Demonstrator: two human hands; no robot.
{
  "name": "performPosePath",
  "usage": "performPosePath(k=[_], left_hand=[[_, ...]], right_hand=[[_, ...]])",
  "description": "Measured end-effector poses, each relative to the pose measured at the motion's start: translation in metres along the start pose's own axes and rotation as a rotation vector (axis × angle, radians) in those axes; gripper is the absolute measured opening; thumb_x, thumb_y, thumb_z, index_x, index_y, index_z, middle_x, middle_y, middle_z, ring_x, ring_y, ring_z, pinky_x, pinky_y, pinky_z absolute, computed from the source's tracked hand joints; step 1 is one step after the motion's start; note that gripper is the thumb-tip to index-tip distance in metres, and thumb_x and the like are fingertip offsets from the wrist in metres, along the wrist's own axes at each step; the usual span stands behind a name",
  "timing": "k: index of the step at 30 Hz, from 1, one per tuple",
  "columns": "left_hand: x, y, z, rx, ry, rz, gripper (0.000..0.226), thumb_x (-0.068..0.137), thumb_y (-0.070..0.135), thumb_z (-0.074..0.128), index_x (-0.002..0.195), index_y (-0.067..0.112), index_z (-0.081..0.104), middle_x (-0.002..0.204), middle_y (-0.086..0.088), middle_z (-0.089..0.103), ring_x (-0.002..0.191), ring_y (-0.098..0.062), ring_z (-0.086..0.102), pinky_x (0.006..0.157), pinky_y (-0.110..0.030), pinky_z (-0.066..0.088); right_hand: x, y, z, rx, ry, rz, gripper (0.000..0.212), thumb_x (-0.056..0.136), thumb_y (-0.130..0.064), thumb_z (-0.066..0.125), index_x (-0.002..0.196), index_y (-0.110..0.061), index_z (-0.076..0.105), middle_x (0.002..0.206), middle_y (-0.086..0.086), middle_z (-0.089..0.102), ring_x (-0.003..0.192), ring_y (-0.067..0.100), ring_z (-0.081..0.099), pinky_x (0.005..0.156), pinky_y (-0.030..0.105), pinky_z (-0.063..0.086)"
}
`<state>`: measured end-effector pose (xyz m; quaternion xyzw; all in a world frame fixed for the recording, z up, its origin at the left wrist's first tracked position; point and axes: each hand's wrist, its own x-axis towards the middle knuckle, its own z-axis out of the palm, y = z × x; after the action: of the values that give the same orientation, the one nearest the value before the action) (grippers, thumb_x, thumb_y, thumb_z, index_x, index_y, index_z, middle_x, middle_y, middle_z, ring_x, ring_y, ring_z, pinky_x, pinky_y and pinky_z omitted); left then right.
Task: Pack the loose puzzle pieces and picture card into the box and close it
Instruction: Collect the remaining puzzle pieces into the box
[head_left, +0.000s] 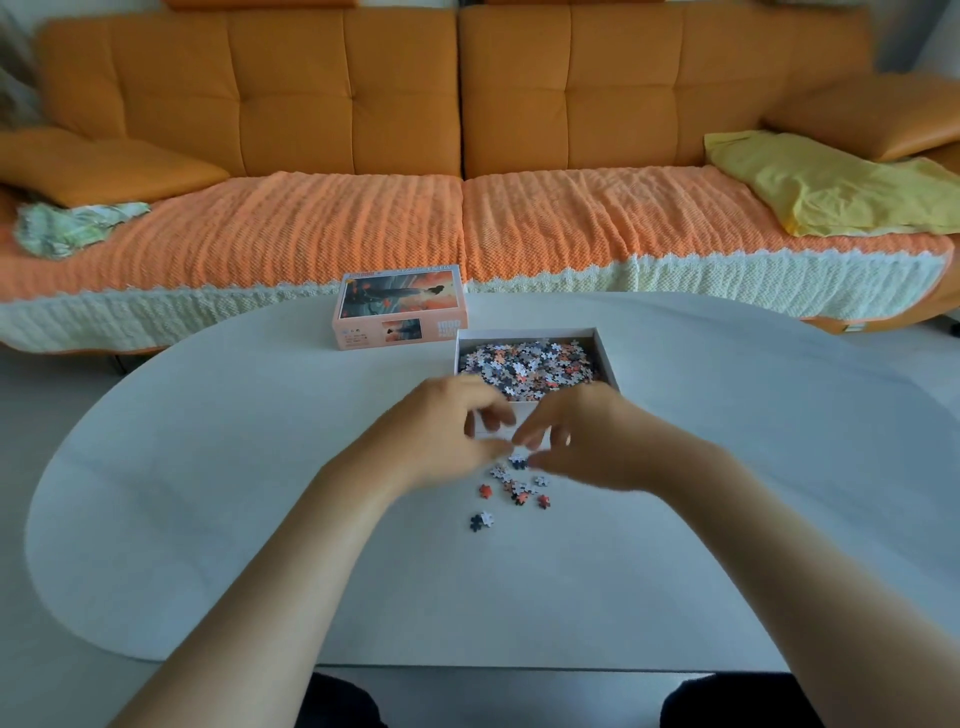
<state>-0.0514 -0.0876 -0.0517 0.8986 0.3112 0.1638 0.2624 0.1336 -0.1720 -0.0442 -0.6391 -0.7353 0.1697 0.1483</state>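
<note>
Box lid (400, 307) beside open box (605, 349), orange sofa (457, 104) behind.

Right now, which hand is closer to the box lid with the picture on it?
Left. The left hand is below the lid, slightly to its right; the right hand is farther right, in front of the open box.

In front of me stands a white oval desk (208, 519). Behind it is a long orange sofa (291, 88) with an orange knitted cover (311, 228). A yellow cloth (831, 187) lies at its right end. The light is soft daylight.
</note>
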Motion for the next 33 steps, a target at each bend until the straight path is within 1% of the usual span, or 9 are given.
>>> performPosePath(k=[4, 7, 12, 14, 16, 20, 23, 29, 33], left_hand=[[-0.028, -0.005, 0.004, 0.220, -0.355, -0.139, 0.059, 0.069, 0.044, 0.082, 0.123, 0.043, 0.058, 0.105, 0.019, 0.052, 0.084, 0.000, 0.050, 0.079, -0.021, 0.043], [-0.030, -0.012, 0.011, 0.198, -0.294, -0.131, 0.060, 0.073, 0.044, 0.080, 0.129, 0.040, 0.059, 0.105, 0.014, 0.052, 0.086, -0.001, 0.049, 0.080, -0.019, 0.042], [-0.026, -0.014, 0.024, 0.040, -0.135, -0.131, 0.027, 0.074, 0.035, 0.082, 0.099, 0.032, 0.073, 0.090, 0.012, 0.060, 0.073, 0.000, 0.054, 0.068, -0.016, 0.043], [-0.026, -0.015, 0.025, 0.020, -0.129, -0.147, 0.027, 0.073, 0.035, 0.083, 0.098, 0.032, 0.071, 0.088, 0.015, 0.060, 0.071, 0.001, 0.054, 0.066, -0.014, 0.043], [-0.026, -0.015, 0.023, -0.004, -0.150, -0.158, 0.038, 0.074, 0.035, 0.082, 0.108, 0.033, 0.068, 0.091, 0.015, 0.061, 0.072, 0.000, 0.054, 0.070, -0.016, 0.044], [-0.021, -0.013, 0.024, 0.098, -0.206, -0.111, 0.048, 0.080, 0.038, 0.076, 0.126, 0.030, 0.063, 0.096, 0.010, 0.054, 0.082, -0.006, 0.051, 0.077, -0.022, 0.043], [-0.019, -0.008, 0.027, 0.106, -0.196, -0.089, 0.034, 0.081, 0.036, 0.075, 0.115, 0.031, 0.069, 0.092, 0.010, 0.052, 0.081, -0.006, 0.051, 0.067, -0.017, 0.037], [-0.020, -0.004, 0.027, 0.056, -0.136, -0.113, 0.020, 0.076, 0.037, 0.079, 0.091, 0.026, 0.073, 0.090, 0.009, 0.060, 0.076, -0.004, 0.055, 0.063, -0.014, 0.041], [-0.021, -0.004, 0.028, 0.060, -0.108, -0.105, 0.014, 0.075, 0.034, 0.081, 0.085, 0.028, 0.073, 0.083, 0.011, 0.060, 0.075, -0.004, 0.057, 0.062, -0.013, 0.040]], right_hand=[[-0.004, 0.002, 0.019, -0.081, -0.193, 0.123, 0.062, 0.077, -0.043, 0.076, 0.134, -0.032, 0.053, 0.115, -0.012, 0.049, 0.098, 0.008, 0.051, 0.087, 0.022, 0.044], [-0.001, -0.002, 0.023, -0.070, -0.175, 0.109, 0.048, 0.076, -0.040, 0.078, 0.121, -0.033, 0.063, 0.104, -0.010, 0.052, 0.091, 0.011, 0.052, 0.081, 0.026, 0.047], [-0.001, -0.005, 0.024, 0.051, -0.095, 0.170, 0.032, 0.071, -0.031, 0.084, 0.101, -0.028, 0.073, 0.077, -0.018, 0.059, 0.071, 0.000, 0.056, 0.066, 0.015, 0.046], [-0.003, -0.004, 0.023, 0.090, -0.093, 0.193, 0.034, 0.070, -0.029, 0.085, 0.102, -0.027, 0.073, 0.078, -0.017, 0.062, 0.073, 0.002, 0.059, 0.070, 0.019, 0.051], [-0.006, -0.002, 0.019, 0.087, -0.116, 0.218, 0.039, 0.070, -0.031, 0.085, 0.106, -0.028, 0.070, 0.084, -0.015, 0.064, 0.079, 0.004, 0.061, 0.072, 0.021, 0.052], [-0.011, 0.002, 0.017, 0.056, -0.120, 0.268, 0.036, 0.071, -0.031, 0.083, 0.105, -0.026, 0.071, 0.088, -0.012, 0.068, 0.080, 0.005, 0.061, 0.063, 0.013, 0.046], [-0.009, -0.002, 0.025, 0.125, -0.075, 0.290, 0.026, 0.070, -0.030, 0.084, 0.093, -0.027, 0.074, 0.080, -0.010, 0.069, 0.073, 0.007, 0.061, 0.052, 0.010, 0.040], [-0.001, -0.015, 0.032, 0.125, -0.045, 0.270, 0.022, 0.069, -0.026, 0.083, 0.089, -0.025, 0.076, 0.074, -0.013, 0.063, 0.078, 0.010, 0.063, 0.065, 0.019, 0.052], [-0.001, -0.016, 0.031, 0.110, -0.043, 0.252, 0.019, 0.071, -0.026, 0.082, 0.089, -0.023, 0.076, 0.075, -0.013, 0.061, 0.075, 0.008, 0.059, 0.056, 0.012, 0.043]])
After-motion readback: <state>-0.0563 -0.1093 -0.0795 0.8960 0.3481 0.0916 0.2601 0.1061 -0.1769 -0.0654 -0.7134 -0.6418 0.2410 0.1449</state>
